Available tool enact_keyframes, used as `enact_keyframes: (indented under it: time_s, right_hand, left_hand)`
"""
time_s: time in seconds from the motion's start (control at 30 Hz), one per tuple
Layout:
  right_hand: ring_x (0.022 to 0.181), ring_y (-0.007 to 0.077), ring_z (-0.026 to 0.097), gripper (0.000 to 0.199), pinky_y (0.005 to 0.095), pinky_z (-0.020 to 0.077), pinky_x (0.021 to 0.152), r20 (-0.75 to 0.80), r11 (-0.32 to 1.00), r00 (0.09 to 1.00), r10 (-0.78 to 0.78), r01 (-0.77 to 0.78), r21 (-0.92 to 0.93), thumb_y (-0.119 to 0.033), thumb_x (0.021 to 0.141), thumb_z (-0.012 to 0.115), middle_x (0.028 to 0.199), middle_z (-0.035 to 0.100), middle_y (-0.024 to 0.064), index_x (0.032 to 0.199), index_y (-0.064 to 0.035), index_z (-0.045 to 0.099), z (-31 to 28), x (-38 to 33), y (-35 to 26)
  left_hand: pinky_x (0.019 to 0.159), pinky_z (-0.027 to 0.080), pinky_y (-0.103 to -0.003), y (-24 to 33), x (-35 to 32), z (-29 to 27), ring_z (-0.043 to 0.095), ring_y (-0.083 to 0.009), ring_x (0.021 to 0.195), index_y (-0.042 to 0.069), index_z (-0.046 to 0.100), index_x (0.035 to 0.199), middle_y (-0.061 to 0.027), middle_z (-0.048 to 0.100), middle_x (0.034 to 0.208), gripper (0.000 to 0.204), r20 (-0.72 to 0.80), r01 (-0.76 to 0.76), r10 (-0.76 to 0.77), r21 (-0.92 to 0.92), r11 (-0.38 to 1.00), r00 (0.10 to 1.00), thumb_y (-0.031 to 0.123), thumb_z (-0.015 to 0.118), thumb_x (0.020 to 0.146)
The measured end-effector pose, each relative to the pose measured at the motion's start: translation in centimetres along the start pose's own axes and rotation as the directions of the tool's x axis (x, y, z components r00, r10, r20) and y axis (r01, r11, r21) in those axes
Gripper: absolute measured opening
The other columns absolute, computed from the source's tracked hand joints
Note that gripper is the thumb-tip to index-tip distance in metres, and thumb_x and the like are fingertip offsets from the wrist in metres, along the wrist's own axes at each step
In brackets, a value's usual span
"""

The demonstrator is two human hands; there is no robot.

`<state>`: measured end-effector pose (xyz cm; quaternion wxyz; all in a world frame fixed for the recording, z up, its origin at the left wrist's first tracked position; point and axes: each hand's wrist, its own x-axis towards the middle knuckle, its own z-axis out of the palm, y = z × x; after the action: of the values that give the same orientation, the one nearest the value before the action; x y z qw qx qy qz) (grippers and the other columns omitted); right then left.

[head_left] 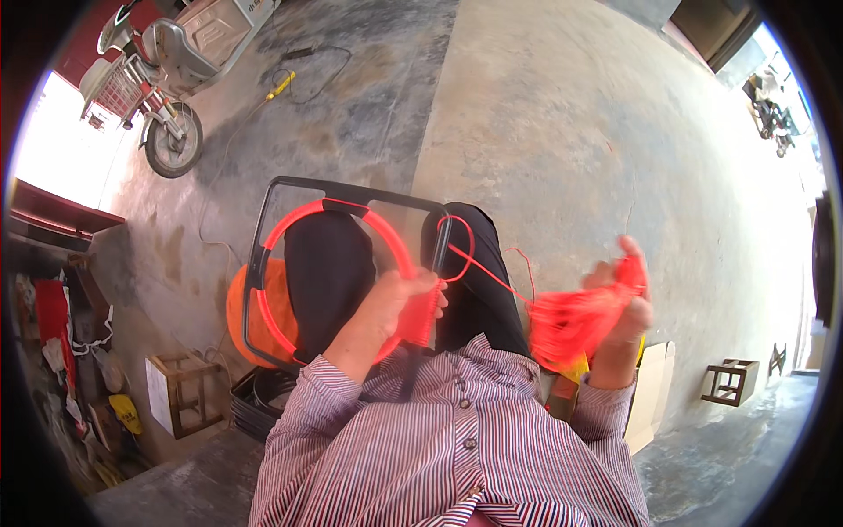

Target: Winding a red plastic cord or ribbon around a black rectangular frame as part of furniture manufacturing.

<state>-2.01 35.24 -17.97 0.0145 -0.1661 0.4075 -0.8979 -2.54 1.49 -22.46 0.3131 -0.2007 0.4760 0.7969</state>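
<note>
— Where's the work?
— On my lap: a red ring [290, 230] inside a black frame [344, 190], partly wrapped in red cord [488, 277].
— Hands?
— Left hand [397, 303] grips the wrapped stretch; right hand [625, 303] clutches a loose cord bundle [572, 323].
— Progress?
— I judge only the near right arc is covered; most stays bare.
— Unclear?
— The right hand blurs; my knees hide the ring's middle.

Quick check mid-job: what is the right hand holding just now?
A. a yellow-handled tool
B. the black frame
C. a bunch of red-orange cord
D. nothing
C: the right hand is closed on a loose bunch of red-orange cord, with a strand running from it to the black frame on the lap, where the left hand is closed on the red ring wound on that frame.
</note>
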Motion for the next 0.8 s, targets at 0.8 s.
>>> enact_keyframes:
  time_s: [0.8]
  right_hand:
    - [0.061,0.0062,0.054,0.023,0.0221,0.0440,0.054,-0.137,0.801,0.839,0.527,-0.544,-0.249,0.005,0.081,0.059,0.080,0.057,-0.0004,0.103,-0.0020,0.056,7.1,-1.6,5.5]
  left_hand:
    - [0.057,0.057,-0.037,0.3,0.2,0.4,0.066,-0.0230,0.063,0.000,0.060,0.093,-0.0136,0.065,0.076,0.021,0.048,-0.052,0.053,-0.018,0.998,0.997,0.020,0.066,0.089]
